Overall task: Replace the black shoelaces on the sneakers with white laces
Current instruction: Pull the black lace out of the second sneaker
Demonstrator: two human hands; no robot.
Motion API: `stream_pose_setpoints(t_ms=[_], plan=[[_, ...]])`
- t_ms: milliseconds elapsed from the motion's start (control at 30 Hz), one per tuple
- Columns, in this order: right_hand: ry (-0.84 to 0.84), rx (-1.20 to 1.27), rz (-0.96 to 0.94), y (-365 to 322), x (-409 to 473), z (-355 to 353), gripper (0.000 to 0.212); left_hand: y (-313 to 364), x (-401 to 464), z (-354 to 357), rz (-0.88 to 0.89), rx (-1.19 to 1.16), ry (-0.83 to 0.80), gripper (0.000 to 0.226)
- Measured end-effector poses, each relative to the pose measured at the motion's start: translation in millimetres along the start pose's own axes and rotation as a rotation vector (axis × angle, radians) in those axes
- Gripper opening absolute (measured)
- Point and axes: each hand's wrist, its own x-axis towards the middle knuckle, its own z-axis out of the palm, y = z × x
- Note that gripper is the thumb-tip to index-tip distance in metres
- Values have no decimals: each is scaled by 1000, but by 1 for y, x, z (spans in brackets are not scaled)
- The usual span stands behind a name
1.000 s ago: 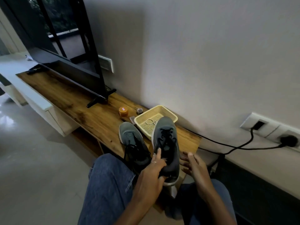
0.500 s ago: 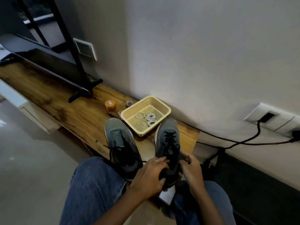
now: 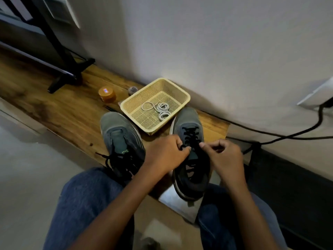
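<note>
Two grey sneakers lie on the wooden shelf (image 3: 63, 112) in front of my knees. The left sneaker (image 3: 117, 127) has its black lace (image 3: 110, 159) loose and trailing over the shelf edge. The right sneaker (image 3: 191, 121) is still laced in black (image 3: 191, 136). My left hand (image 3: 167, 152) pinches that lace near the tongue. My right hand (image 3: 223, 156) has curled fingers, its fingertips pinching the lace on the other side. Coiled white laces (image 3: 162, 109) lie in a yellow mesh basket (image 3: 185, 98) just beyond the shoes.
An orange jar (image 3: 107, 94) and a small dark round object (image 3: 133, 90) sit left of the basket. A black TV stand leg (image 3: 66, 76) is at the back left. A black cable (image 3: 288, 136) runs along the ledge to the right, against the wall.
The view has tilted down and closer. The right sneaker now lies flat with both hands moved up from its heel to the lace near the tongue.
</note>
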Motion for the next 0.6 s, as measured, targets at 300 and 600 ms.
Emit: stream_pose_setpoints(t_ms=[300, 600], plan=[[-198, 480, 350, -6, -4, -13, 18, -14, 11, -24, -171, -1056, -2, 28], [-240, 1406, 395, -16, -3, -37, 16, -18, 22, -24, -161, -1135, 533, 20]])
